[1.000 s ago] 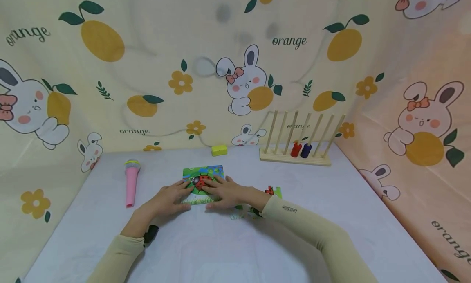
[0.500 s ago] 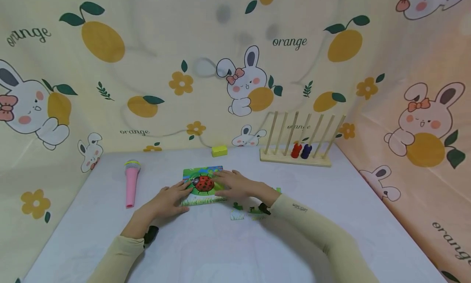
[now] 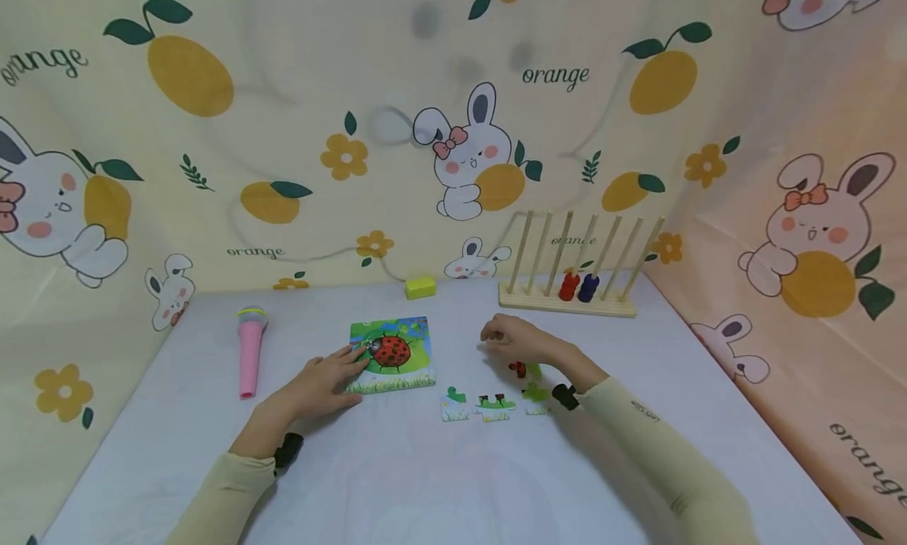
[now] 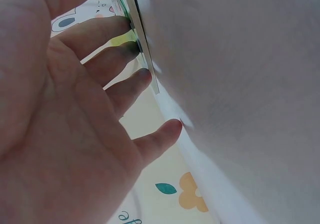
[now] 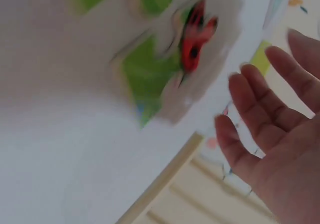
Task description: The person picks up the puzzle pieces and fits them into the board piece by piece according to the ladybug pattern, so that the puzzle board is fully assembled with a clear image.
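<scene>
Rack (image 3: 602, 306) bears red and blue beads (image 3: 569, 287) beyond the ladybug board (image 3: 411, 370).

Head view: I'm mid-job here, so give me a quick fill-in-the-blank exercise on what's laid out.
The left hand touches the square green ladybug board, while the right hand holds ____.
The pink toy microphone lies to the ____ of that board.
The small rectangular block beyond that board is ____.
On the pale wooden peg rack, the dark blue bead stack stands beside a ____ one.
Missing words: nothing; left; yellow; red.
</scene>
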The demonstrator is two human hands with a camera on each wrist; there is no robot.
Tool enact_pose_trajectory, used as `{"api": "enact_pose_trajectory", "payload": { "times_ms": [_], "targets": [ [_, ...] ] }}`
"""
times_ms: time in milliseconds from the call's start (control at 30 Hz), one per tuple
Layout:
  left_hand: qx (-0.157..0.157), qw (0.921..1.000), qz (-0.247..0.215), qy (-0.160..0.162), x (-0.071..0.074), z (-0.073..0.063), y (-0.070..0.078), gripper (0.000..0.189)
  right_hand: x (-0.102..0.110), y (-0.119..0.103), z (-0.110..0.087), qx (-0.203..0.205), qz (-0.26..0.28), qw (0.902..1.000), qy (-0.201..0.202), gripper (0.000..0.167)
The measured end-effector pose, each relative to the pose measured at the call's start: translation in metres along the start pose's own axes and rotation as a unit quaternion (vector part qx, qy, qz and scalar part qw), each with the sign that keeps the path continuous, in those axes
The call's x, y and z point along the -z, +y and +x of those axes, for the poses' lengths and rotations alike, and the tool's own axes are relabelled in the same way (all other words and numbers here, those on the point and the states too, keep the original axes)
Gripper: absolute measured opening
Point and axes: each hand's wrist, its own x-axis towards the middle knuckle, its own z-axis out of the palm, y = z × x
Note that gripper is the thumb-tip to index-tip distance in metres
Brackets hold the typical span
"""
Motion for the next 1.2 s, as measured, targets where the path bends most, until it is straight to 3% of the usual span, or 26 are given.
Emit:
{"api": "enact_pose_trajectory", "payload": {
  "times_ms": [200,400,1200],
  "targets": [
    [0.0,1.0,-0.005,0.0,0.002,0.0,0.001,0.064,0.009,0.013,-0.026,-0.056,-0.005,0.9983,-0.013,0.036],
    [0.0,1.0,-0.003,0.002,0.003,0.001,0.003,0.065,0.009,0.021,-0.048,-0.08,-0.015,0.9966,-0.014,0.05],
    [0.008,1.0,-0.001,-0.001,0.002,0.001,0.003,0.066,0.009,0.028,-0.053,-0.045,-0.031,0.9985,-0.003,0.05]
  ]
}}
